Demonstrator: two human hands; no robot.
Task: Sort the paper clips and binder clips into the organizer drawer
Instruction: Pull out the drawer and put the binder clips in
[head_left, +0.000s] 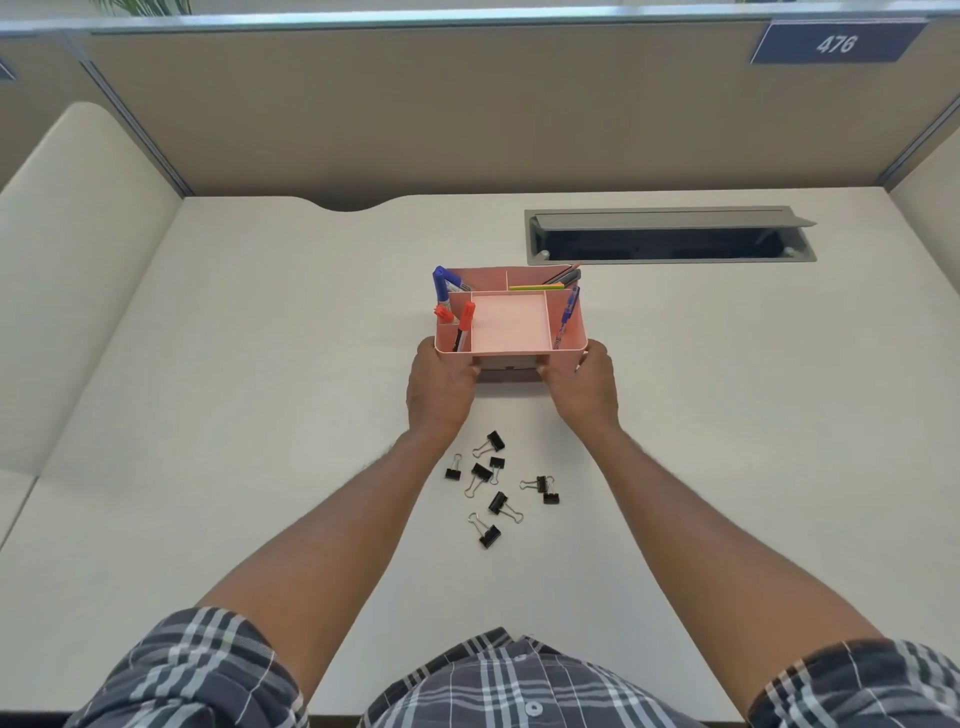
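A pink desk organizer (511, 322) stands at the middle of the white desk, with markers and pens upright in its side and back compartments. Its small white drawer (506, 362) sits in the front face, under the shallow pink top tray. My left hand (439, 387) grips the organizer's front left corner, and my right hand (584, 387) grips its front right corner; both thumbs rest by the drawer's ends. Several black binder clips (498, 486) lie scattered on the desk between my forearms, nearer to me than the organizer. No paper clips are visible.
A grey cable hatch (670, 236) with its lid raised is set into the desk (260, 415) behind and right of the organizer. A beige partition (415, 114) closes the back; a side panel stands at the left.
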